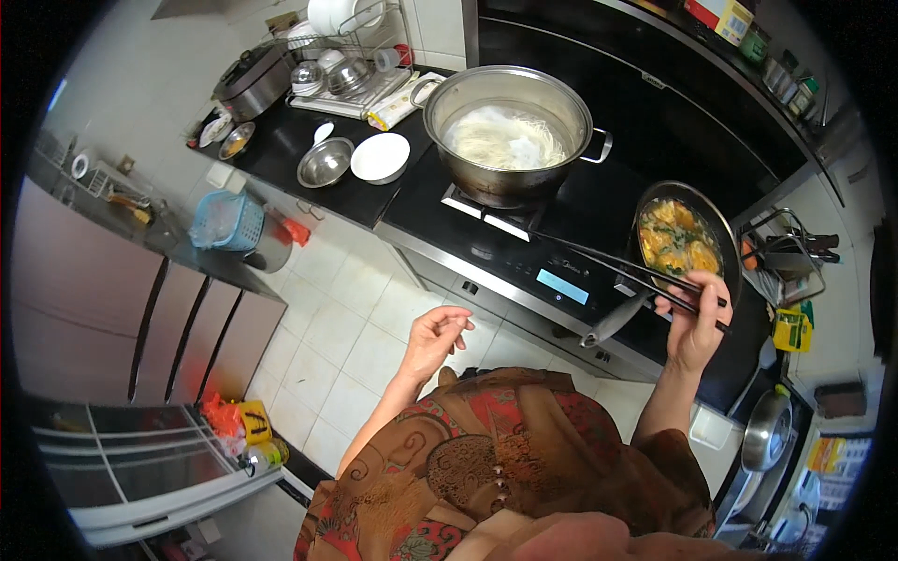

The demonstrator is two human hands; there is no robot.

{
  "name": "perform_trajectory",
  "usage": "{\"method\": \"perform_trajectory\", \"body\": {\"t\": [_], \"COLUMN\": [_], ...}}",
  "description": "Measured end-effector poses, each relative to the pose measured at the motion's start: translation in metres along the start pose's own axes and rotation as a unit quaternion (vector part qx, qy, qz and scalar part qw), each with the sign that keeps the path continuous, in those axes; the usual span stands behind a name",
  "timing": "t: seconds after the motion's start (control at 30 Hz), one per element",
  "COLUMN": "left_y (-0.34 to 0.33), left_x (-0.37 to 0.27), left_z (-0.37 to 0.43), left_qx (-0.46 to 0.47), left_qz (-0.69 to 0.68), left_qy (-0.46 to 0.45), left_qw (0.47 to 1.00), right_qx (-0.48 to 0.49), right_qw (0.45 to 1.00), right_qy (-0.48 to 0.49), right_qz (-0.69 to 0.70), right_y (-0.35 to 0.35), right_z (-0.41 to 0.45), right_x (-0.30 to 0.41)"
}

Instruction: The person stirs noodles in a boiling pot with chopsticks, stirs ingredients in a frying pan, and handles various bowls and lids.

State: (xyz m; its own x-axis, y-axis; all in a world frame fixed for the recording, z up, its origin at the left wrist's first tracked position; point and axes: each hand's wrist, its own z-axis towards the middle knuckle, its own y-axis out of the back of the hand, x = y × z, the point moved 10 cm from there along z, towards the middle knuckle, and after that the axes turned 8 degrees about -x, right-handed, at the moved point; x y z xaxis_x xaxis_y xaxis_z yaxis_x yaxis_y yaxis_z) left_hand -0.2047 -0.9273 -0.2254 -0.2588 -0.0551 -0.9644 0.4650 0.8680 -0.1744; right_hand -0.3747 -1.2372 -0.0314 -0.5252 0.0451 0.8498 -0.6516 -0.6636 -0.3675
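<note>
A pair of dark chopsticks is gripped in my right hand, over the right side of the stove. Their tips point left, below the large steel pot. Pale noodles lie in the pot's cloudy water. Just beyond my right hand, a frying pan holds broth with yellow pieces, perhaps fried egg, and chopped greens. The pan's grey handle juts toward me past the stove edge. My left hand hangs in the air before the stove front, empty, fingers loosely curled.
Left of the pot stand a white bowl, a steel bowl and a white spoon. Behind them are a dish rack and an electric cooker. A knife holder is right of the pan. A blue basket stands lower left.
</note>
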Motion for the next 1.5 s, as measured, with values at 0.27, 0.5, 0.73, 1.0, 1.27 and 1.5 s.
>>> {"method": "perform_trajectory", "body": {"t": [0.27,0.5,0.73,1.0,1.27,1.5], "left_y": [0.058,0.047,0.058,0.065,0.076,0.112], "left_x": [0.008,-0.002,-0.036,-0.047,-0.071,-0.074], "left_z": [0.026,0.062,0.093,0.126,0.196,0.247], "left_qx": [0.032,0.081,0.074,0.092,0.207,0.278], "left_qz": [-0.023,-0.011,0.117,0.146,0.155,0.148], "left_qy": [0.044,0.031,-0.038,-0.040,-0.054,-0.039], "left_qw": [0.998,0.996,0.990,0.984,0.964,0.948], "right_qx": [-0.037,-0.046,0.055,0.165,0.185,0.097], "right_qw": [0.989,0.967,0.960,0.841,0.770,0.710], "right_qy": [0.033,0.089,0.039,0.176,0.067,-0.092], "right_qz": [-0.136,-0.235,-0.272,-0.484,-0.606,-0.692], "right_y": [-0.072,-0.096,-0.138,-0.211,-0.217,-0.198], "right_z": [-0.008,0.034,0.124,0.191,0.233,0.221], "right_x": [0.019,0.037,-0.052,-0.143,-0.227,-0.228]}}
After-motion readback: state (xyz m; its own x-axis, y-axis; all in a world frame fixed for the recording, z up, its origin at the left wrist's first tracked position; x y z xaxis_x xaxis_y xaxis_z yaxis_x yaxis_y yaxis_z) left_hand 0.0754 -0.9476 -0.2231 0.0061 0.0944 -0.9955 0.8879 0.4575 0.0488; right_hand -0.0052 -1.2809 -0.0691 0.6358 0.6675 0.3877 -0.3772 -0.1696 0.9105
